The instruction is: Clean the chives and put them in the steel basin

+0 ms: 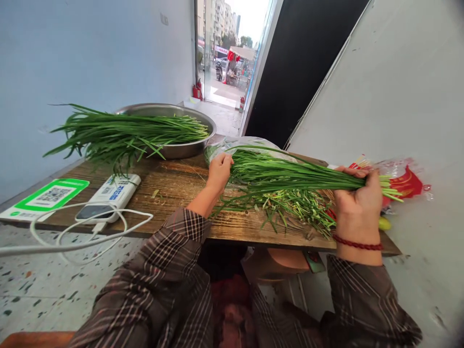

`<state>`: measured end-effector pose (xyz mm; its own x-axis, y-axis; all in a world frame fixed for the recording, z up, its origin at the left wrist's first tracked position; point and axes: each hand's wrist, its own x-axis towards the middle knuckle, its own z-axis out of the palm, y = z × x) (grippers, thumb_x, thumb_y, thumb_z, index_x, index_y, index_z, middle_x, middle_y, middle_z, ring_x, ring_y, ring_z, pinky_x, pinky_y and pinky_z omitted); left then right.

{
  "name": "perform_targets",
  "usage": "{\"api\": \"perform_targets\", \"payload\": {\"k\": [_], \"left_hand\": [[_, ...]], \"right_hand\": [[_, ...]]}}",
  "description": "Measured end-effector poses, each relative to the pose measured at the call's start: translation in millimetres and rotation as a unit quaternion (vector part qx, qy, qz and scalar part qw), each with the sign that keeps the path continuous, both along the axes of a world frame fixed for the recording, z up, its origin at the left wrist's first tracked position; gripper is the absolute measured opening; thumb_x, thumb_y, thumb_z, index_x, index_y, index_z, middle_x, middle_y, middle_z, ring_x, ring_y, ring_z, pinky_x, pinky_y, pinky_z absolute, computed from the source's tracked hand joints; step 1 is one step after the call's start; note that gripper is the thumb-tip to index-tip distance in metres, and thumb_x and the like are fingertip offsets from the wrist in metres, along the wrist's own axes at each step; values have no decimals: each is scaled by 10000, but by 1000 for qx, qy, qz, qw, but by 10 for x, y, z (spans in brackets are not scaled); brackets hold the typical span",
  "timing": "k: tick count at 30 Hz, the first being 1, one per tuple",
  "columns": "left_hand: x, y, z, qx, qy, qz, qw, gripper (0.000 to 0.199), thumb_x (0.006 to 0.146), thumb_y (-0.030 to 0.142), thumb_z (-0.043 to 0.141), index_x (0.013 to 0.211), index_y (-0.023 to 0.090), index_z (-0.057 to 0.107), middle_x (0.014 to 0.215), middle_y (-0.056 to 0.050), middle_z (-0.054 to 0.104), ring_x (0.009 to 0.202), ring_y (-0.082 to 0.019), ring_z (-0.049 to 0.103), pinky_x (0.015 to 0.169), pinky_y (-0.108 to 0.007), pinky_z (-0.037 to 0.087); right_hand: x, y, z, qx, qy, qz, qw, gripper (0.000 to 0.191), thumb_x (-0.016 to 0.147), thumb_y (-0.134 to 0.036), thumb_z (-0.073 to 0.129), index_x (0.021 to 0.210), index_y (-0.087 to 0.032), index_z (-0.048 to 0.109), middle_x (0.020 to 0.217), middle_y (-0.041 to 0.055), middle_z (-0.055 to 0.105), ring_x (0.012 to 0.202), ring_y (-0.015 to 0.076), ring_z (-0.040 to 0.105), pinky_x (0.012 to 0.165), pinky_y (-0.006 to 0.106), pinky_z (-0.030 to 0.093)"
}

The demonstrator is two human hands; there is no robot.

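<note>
My right hand (357, 198), with a red cord bracelet at the wrist, is closed round a bunch of garlic chives (297, 174) near its pale cut ends. The long green leaves stretch left above the table. My left hand (219, 174) is closed in a pinch at the leaf tips of this bunch; what exactly lies between its fingers is partly hidden. Below the bunch, a loose heap of chive trimmings (299, 208) lies on the wooden table (232, 224). Behind it is a clear plastic bag (253, 142), partly covered by the leaves.
At the back left, a steel basin (184, 150) holds more chives (137, 128), their leaves hanging over its rim. A white power bank (108, 195) with a looped cable (126, 211) and a green QR card (50, 195) lie on the left. Red packaging (408, 181) is at the right end.
</note>
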<state>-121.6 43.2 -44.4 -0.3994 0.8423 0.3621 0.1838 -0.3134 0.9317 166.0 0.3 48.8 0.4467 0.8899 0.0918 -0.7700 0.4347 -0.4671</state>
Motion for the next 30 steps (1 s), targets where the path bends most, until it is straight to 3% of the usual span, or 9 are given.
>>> {"api": "perform_targets", "payload": {"k": [3,6,8,10,14,19,22,25,30], "left_hand": [[31,-112,89,57,92,-21,994,297,893,319,479,662,178,601,686,-9,575,708,-142,520,713,-270,407],[140,-208,246,128,176,-55,974,166,788,325,661,871,182,672,868,-26,652,863,-167,564,855,-302,420],[208,-231,316,143,173,-73,972,176,770,293,680,905,180,666,854,-17,649,848,-163,566,850,-299,423],[247,-225,335,131,150,-89,976,95,803,269,631,804,174,639,759,1,612,761,-146,543,772,-279,424],[247,-181,265,100,164,-74,979,214,833,239,572,637,185,504,638,22,509,653,-133,466,675,-273,384],[203,-192,138,111,256,-11,960,277,896,242,476,630,207,407,671,-15,502,715,-168,467,727,-305,367],[184,-223,80,110,259,-38,959,298,952,306,389,678,204,449,688,-23,511,725,-174,474,722,-305,362],[173,-238,53,121,230,-77,963,235,929,335,454,745,195,497,714,-8,517,720,-158,471,702,-284,358],[171,-237,53,122,218,-84,965,266,883,248,495,642,199,392,647,21,423,663,-136,410,651,-266,325]], "right_hand": [[-13,26,-16,-5,-7,4,1000,322,951,-239,440,634,-191,406,521,-97,407,458,62,488,602,256,565],[-65,56,-50,-14,-19,7,1000,326,957,-264,437,641,-193,404,540,-95,409,489,66,497,628,267,575],[-114,61,-66,-12,-34,7,999,325,952,-249,425,633,-196,393,545,-95,407,498,64,499,637,263,578],[-159,55,-74,-6,-45,12,999,318,942,-235,422,628,-200,391,548,-95,408,502,62,500,644,258,580],[-209,32,-78,-8,-51,17,998,311,936,-260,452,634,-202,404,554,-95,413,496,63,509,641,257,581],[-219,11,-74,-15,-47,21,999,314,949,-271,441,646,-201,400,554,-92,416,509,64,519,646,255,586],[-219,17,-62,-30,-44,19,998,324,968,-263,391,650,-200,386,547,-93,399,495,59,501,637,259,584],[-224,28,-57,-44,-47,22,998,324,978,-262,371,661,-199,388,546,-92,383,492,59,493,629,260,580],[-276,20,-93,-31,-69,25,997,321,969,-216,368,648,-193,377,547,-89,402,508,54,491,652,251,574]]}}
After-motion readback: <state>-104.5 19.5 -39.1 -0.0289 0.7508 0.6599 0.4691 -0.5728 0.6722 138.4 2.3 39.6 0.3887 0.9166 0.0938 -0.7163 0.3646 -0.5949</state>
